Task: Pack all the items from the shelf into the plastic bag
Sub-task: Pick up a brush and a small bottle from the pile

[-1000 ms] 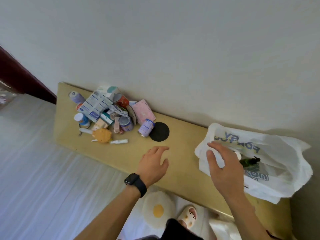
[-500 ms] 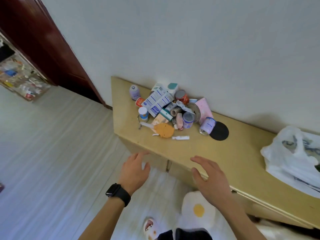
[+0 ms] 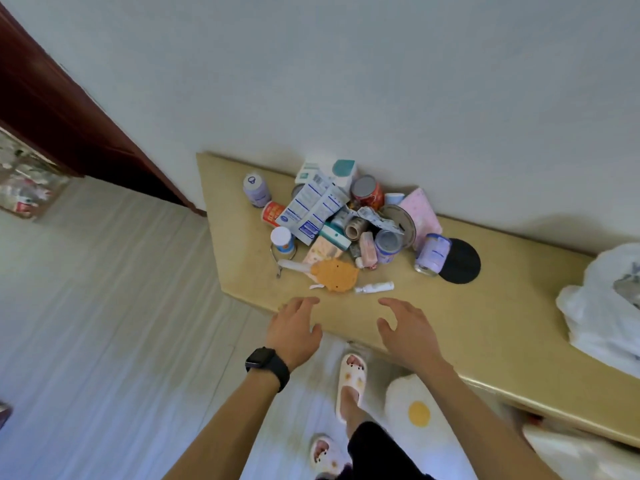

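A pile of small items lies on the yellow shelf point(image 3: 485, 306) against the wall: a white and blue box point(image 3: 313, 209), a red can point(image 3: 367, 192), purple cans point(image 3: 257, 189), a pink pouch point(image 3: 420, 210), an orange cookie-shaped piece point(image 3: 335, 274) and a small white tube point(image 3: 375, 288). The white plastic bag point(image 3: 602, 306) sits at the shelf's right end, partly cut off. My left hand point(image 3: 294, 332) and my right hand point(image 3: 408, 332) hover open over the shelf's front edge, just short of the pile, holding nothing.
A black round disc point(image 3: 462, 261) lies on the shelf right of the pile. A dark red door frame point(image 3: 69, 123) stands at the left. Below the shelf are my slippered feet point(image 3: 351, 382) and an egg-shaped cushion point(image 3: 419, 410) on the pale floor.
The view has swung left from the bag to the pile. Both hands left the bag area and moved up to the shelf edge in front of the pile.
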`<control>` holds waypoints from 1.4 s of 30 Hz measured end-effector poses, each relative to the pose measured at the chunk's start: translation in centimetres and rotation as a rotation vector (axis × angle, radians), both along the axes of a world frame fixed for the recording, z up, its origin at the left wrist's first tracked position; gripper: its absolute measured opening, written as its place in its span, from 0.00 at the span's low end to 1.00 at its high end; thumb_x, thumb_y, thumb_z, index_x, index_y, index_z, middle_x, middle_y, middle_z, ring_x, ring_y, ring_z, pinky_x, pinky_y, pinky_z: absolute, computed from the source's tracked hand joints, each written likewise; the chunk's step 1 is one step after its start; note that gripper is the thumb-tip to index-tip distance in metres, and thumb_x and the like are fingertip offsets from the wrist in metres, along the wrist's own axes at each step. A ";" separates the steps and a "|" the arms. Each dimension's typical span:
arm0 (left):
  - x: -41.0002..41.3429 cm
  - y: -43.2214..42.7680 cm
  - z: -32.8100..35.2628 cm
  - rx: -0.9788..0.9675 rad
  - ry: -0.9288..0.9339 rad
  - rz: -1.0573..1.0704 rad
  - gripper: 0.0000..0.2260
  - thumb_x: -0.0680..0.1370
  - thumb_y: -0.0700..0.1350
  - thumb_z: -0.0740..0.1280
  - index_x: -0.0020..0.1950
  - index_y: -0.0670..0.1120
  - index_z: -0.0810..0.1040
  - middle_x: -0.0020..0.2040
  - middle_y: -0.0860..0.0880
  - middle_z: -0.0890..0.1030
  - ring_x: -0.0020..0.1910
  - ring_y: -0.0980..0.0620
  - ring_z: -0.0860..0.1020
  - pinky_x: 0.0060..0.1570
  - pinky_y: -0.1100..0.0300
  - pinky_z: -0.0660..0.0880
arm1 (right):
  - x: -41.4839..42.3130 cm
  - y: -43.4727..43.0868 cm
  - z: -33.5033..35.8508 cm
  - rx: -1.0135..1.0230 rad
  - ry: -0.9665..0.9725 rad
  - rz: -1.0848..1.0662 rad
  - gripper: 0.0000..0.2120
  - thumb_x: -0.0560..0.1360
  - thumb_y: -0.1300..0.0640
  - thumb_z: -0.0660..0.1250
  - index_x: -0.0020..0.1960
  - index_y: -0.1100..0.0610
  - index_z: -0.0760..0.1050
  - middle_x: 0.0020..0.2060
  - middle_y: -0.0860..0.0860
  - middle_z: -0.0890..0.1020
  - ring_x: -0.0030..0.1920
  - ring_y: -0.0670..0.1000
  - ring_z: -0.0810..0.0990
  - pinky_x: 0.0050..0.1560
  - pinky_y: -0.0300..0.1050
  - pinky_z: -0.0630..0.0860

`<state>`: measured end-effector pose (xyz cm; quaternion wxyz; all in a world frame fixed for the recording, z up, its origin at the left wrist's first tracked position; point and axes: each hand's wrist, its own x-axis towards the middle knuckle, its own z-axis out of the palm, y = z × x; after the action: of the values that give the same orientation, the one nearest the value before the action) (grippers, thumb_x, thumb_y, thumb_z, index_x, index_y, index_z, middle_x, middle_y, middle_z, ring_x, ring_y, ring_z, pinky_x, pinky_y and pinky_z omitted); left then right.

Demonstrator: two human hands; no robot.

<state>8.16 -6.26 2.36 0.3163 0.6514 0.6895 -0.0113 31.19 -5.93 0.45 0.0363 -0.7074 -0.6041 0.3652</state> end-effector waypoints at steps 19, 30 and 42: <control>2.6 14.9 -8.8 0.034 0.273 -0.548 0.31 0.75 0.51 0.69 0.74 0.50 0.58 0.71 0.47 0.65 0.65 0.44 0.70 0.58 0.48 0.72 | -3.0 7.1 -7.5 -0.132 -0.408 0.074 0.18 0.74 0.59 0.69 0.62 0.50 0.73 0.61 0.55 0.73 0.53 0.60 0.77 0.43 0.52 0.79; 2.6 16.6 -8.1 -0.057 0.290 -0.743 0.29 0.74 0.51 0.70 0.70 0.45 0.61 0.66 0.43 0.72 0.64 0.43 0.72 0.58 0.48 0.73 | -2.1 2.0 -1.3 0.038 0.053 -0.710 0.08 0.82 0.48 0.58 0.58 0.51 0.68 0.49 0.51 0.81 0.44 0.56 0.82 0.46 0.52 0.77; 3.4 17.1 -5.2 -0.038 -0.003 -0.762 0.19 0.76 0.49 0.69 0.63 0.48 0.66 0.61 0.44 0.73 0.54 0.43 0.78 0.50 0.52 0.76 | -3.2 -6.8 7.8 0.278 0.366 -1.287 0.06 0.81 0.49 0.62 0.55 0.50 0.72 0.50 0.47 0.82 0.38 0.45 0.84 0.45 0.47 0.79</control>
<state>11.56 10.83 -2.82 0.3023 0.8552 0.3970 -0.1400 27.97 -12.74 8.20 0.4384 -0.8414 -0.0885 0.3034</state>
